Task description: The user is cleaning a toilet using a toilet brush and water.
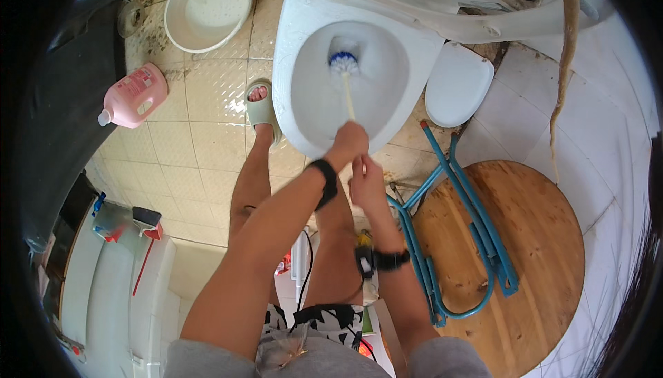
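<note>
A toilet brush with blue and white bristles and a thin cream handle [349, 98] reaches into a white toilet bowl [304, 67]. Its bristle head [343, 62] sits at the dark drain opening deep in the bowl. My left hand [349, 143] is closed round the handle, just above the bowl's front rim. Right behind it, my right hand [368, 183] is closed with its fingertips at the near end of the handle, which the hands mostly hide. A black band circles each wrist.
A white basin [208, 8] and a pink jug [136, 95] stand on tiles at left. To the right are a white lid-like piece [458, 84], a round wooden tabletop [539, 240] and blue folding legs [476, 233]. My sandalled foot [261, 108] is beside the toilet.
</note>
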Demonstrator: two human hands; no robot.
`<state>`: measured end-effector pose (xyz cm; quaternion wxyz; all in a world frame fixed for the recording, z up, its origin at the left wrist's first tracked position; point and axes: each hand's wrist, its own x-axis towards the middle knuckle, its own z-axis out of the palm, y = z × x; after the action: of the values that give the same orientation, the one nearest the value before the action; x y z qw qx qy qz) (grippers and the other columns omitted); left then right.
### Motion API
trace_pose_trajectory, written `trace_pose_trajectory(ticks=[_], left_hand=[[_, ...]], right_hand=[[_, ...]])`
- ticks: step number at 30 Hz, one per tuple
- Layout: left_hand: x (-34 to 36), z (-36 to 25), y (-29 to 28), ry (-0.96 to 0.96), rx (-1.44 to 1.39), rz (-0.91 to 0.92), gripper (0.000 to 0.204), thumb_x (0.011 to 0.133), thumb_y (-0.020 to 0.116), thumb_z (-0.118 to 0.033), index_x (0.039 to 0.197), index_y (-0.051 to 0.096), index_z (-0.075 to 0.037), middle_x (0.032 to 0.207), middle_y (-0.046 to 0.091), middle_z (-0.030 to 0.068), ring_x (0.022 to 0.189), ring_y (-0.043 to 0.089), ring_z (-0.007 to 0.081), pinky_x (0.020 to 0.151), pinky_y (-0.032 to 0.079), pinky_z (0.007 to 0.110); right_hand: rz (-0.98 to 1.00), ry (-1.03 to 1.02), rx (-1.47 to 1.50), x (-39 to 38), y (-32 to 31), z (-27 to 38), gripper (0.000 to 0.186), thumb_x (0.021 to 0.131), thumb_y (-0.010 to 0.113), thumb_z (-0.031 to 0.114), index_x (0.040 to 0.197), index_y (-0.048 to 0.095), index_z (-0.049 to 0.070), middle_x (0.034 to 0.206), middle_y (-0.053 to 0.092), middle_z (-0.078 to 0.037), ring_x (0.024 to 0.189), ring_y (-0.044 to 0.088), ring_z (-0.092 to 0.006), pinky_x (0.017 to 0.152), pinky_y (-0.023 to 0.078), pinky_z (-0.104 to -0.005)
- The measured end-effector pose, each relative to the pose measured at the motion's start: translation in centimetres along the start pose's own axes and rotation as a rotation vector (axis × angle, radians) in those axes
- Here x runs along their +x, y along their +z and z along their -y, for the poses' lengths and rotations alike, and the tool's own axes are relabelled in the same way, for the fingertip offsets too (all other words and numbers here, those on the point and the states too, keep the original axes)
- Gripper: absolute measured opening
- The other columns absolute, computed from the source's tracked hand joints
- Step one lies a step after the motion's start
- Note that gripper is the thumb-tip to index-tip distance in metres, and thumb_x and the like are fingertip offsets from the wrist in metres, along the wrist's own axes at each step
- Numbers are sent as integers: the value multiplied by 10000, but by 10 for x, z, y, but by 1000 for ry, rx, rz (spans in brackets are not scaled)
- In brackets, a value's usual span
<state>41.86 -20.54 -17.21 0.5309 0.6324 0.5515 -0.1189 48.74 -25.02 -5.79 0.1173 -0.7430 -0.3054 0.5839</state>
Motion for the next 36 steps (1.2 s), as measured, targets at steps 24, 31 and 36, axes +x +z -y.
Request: trace_pose_trajectory(ticks=[24,31,36], left_hand=[[-42,-17,49,-12,-82,-5,180,713,600,-157,713,713,-18,751,661,205,764,667,374,709,543,425],[70,28,-14,132,181,189,184,701,610,-163,729,717,-16,770,667,193,788,663,363,688,541,419],[-27,6,12,-2,55,137,215,772,566,-154,805,709,3,803,668,207,813,653,403,709,543,447]], right_hand=[[-8,86,52,-53,-11,-13,314,995,384,210,1049,554,-48,937,600,-309,926,570,-481,742,464,-438],[78,79,-13,53,9,14,325,996,378,229,1049,563,-34,926,606,-311,913,572,-485,721,468,-453],[-28,-22,-85,-38,14,-5,326,1008,378,217,1146,519,-42,876,653,-213,821,638,-365,706,486,-411]])
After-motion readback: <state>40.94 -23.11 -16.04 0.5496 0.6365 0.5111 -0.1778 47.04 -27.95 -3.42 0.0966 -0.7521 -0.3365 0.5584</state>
